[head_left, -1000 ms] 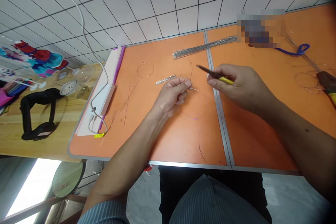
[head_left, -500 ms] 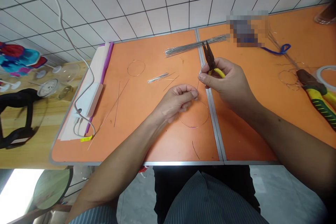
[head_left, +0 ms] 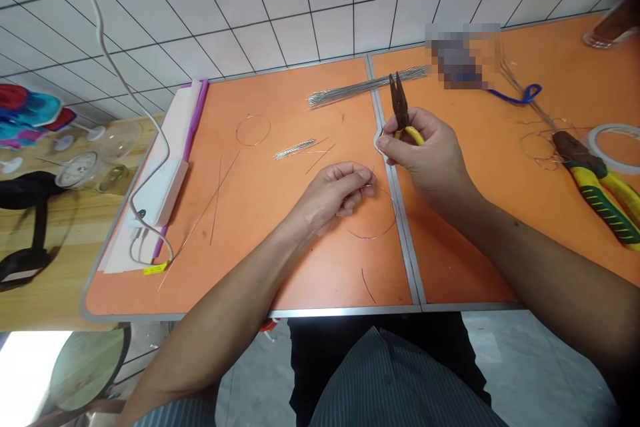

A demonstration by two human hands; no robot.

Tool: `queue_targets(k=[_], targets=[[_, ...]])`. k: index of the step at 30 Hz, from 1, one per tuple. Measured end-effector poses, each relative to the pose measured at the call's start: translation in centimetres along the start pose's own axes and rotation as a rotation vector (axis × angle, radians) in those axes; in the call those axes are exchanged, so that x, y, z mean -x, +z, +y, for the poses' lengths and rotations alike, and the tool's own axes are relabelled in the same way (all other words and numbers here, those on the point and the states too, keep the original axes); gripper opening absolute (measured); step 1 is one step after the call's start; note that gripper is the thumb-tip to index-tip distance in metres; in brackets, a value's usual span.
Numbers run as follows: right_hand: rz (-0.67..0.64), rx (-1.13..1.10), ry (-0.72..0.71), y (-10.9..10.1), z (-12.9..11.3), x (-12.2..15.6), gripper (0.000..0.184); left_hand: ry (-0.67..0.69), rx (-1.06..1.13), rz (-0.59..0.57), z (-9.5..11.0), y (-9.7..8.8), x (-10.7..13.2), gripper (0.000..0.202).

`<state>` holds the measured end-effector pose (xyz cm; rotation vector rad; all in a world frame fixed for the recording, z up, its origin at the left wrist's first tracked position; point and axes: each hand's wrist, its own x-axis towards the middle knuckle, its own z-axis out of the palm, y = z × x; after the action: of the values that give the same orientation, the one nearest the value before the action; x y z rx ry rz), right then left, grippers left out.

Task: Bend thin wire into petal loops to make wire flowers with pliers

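My left hand [head_left: 344, 195] pinches a thin wire ring [head_left: 393, 213] between thumb and fingers. The loop hangs below the fingertips over the orange table [head_left: 320, 280]. In my right hand [head_left: 425, 153] are needle-nose pliers [head_left: 400, 103] with yellow handles, their dark jaws pointing up and slightly apart. The right thumb and index finger meet just right of the left hand; whether they also hold a wire end is too fine to tell. A short dark wire piece [head_left: 369, 285] lies near the table's front edge.
Behind the hands lie a long wire bundle [head_left: 345, 91] and a short wire bundle [head_left: 295, 149]. A finished-looking wire ring [head_left: 270, 130] and loose wires [head_left: 216, 200] lie left. Large yellow-green pliers [head_left: 597, 187] and a tape roll [head_left: 620, 147] are right. A white power bank [head_left: 163, 193] with cable sits far left.
The view has shifted slightly, moving the table a little left in the picture. Both hands keep their grips. The thin strand seen between the hands before is now hard to make out.
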<state>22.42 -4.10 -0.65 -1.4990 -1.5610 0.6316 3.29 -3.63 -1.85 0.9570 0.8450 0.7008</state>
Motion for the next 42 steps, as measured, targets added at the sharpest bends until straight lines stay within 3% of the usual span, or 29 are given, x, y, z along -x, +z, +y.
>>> queue_targets(k=[11,15,20,24,27,34,37,42], targets=[[0.042,-0.232,0.116,0.6,0.5,-0.2,0.011,0.032,-0.085,0.132,0.2,0.0,-0.1,0.017],[0.043,-0.211,0.119,0.1,0.5,-0.4,0.009,0.021,-0.079,0.167,0.3,-0.5,-0.2,0.019],[0.113,0.103,-0.090,-1.2,0.3,-0.4,0.012,0.000,-0.088,0.198,0.4,-1.1,-0.4,0.020],[-0.060,0.495,-0.353,-1.6,0.4,-0.4,0.030,-0.003,-0.118,0.198,0.2,-1.2,-0.5,0.017],[-0.130,0.574,-0.422,-1.6,0.5,-0.4,0.033,0.001,-0.123,0.199,0.1,-1.2,-0.6,0.015],[-0.134,0.561,-0.347,-1.7,0.5,-0.3,0.031,-0.025,-0.073,0.173,0.3,-0.9,-0.6,0.015],[-0.070,0.447,-0.348,-1.3,0.7,-0.1,0.026,0.011,-0.019,0.237,0.4,-1.2,-0.7,0.017],[-0.070,0.328,-0.310,-0.6,0.8,0.4,0.019,0.126,0.035,0.336,0.5,-1.6,-0.8,0.017]])
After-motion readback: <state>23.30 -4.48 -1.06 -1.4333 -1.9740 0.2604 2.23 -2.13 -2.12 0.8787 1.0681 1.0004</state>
